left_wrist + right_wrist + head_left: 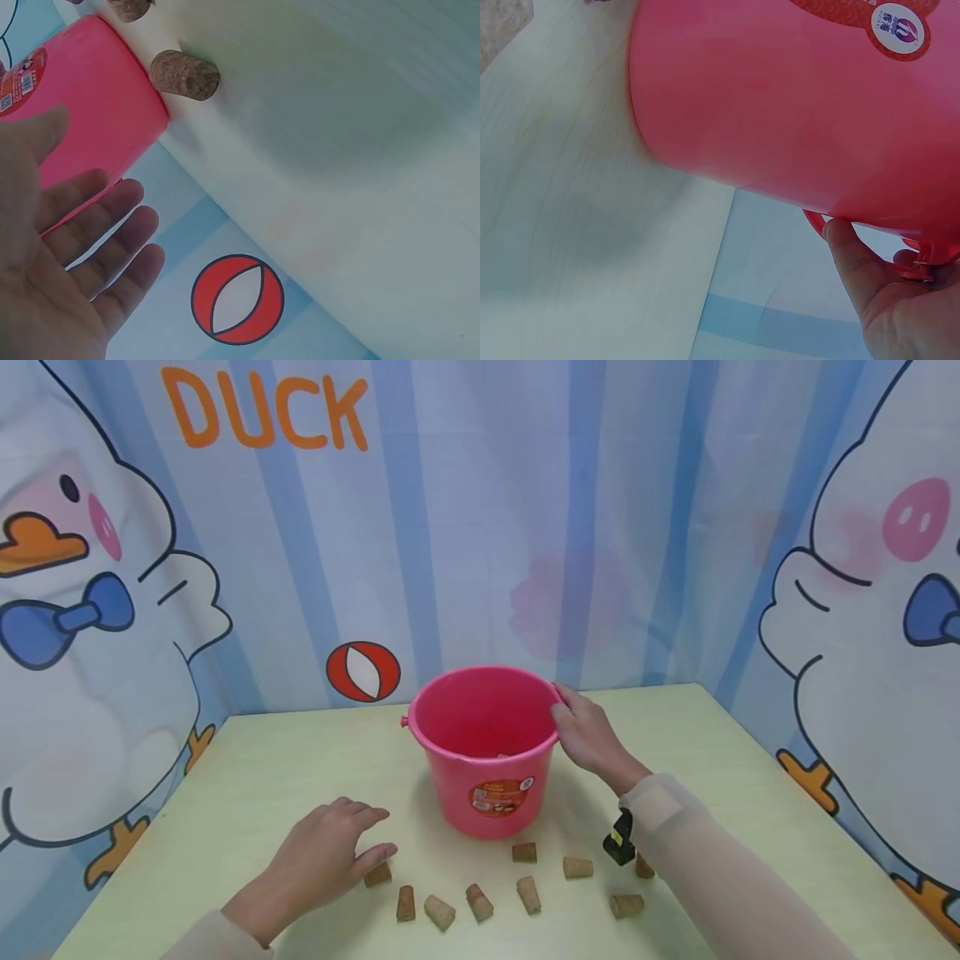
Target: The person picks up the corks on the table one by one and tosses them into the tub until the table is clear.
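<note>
A pink bucket (491,793) with an orange-red label stands upright on the table. My right hand (592,731) grips it at the right side of the rim; in the right wrist view, fingers (847,259) curl about the red handle where it joins the bucket. To the left of the bucket, my left hand (318,856) hovers over the table, fingers spread and holding nothing. Just below its thumb lies a cork (378,874), partly covered in the head view; a cork (184,75) also shows near the bucket in the left wrist view. Something small and pale shows inside the bucket, mostly hidden.
Several corks lie scattered in front of the bucket, among them a cork (480,902) near the middle and a cork (627,906) by the right forearm. The table (300,760) backs onto a striped curtain (480,527) with duck prints.
</note>
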Demonstrator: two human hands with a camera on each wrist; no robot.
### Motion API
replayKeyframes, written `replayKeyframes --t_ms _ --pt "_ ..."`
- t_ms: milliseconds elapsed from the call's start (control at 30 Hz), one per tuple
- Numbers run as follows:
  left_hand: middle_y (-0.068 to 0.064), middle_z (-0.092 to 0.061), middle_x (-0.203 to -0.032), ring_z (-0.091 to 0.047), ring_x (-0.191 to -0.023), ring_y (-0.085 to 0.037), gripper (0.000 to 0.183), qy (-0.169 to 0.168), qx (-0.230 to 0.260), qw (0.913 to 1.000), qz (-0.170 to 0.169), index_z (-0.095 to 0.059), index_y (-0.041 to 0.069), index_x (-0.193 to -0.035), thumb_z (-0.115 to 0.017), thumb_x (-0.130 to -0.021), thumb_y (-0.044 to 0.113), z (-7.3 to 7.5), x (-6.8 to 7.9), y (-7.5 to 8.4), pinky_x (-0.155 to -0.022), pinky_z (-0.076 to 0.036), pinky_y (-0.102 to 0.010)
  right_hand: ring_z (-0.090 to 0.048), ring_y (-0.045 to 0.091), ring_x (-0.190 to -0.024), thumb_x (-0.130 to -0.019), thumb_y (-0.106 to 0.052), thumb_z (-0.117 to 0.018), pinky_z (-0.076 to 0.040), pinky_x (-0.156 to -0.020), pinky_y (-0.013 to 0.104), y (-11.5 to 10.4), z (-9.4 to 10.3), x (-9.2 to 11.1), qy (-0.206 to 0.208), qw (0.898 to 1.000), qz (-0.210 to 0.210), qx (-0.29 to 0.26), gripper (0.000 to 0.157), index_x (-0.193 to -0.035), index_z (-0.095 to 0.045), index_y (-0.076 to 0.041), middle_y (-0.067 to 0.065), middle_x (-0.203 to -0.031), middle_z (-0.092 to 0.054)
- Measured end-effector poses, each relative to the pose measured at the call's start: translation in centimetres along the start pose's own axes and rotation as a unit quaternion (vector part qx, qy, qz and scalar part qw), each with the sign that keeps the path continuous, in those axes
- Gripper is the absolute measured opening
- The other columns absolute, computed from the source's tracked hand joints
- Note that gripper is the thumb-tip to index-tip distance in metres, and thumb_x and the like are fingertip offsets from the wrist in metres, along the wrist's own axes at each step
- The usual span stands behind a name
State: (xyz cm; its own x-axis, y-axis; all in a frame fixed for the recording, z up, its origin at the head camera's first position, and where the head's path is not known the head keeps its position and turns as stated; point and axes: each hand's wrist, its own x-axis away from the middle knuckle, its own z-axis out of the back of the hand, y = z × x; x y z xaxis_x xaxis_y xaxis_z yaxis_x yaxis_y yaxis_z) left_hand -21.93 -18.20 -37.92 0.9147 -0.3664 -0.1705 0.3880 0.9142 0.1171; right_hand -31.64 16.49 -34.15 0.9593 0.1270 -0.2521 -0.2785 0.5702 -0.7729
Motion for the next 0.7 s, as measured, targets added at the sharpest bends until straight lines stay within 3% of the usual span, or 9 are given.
replayKeyframes --t_ms 400,700 --pt "-0.004 -0.076 -0.106 -0.067 -0.102 -0.025 0.046 -0.024 0.003 0.9997 0.005 -0.078 0.010 -0.113 -0.086 -0.080 0.042 -0.8 0.1 -0.6 -0.091 -0.058 -0.047 -0.059 0.032 -0.119 -0.108 -0.026 -0.032 -0.051 -0.102 0.051 0.1 0.0 -0.1 -0.001 1.000 -0.006 -0.007 0.055 -0.159 -0.034 -0.005 0.016 -0.139 -0.059" --pt "0.001 -0.077 -0.090 -0.068 -0.087 -0.018 0.037 -0.014 0.024 0.9994 -0.022 -0.080 0.010 -0.099 -0.089 -0.078 0.038 -1.7 0.3 -1.2 -0.080 -0.059 -0.041 -0.061 0.030 -0.109 -0.107 -0.026 -0.032 -0.052 -0.097 0.050 0.0 0.1 0.0 0.000 1.000 -0.001 -0.010 0.054 -0.157 -0.038 -0.006 0.014 -0.130 -0.063"
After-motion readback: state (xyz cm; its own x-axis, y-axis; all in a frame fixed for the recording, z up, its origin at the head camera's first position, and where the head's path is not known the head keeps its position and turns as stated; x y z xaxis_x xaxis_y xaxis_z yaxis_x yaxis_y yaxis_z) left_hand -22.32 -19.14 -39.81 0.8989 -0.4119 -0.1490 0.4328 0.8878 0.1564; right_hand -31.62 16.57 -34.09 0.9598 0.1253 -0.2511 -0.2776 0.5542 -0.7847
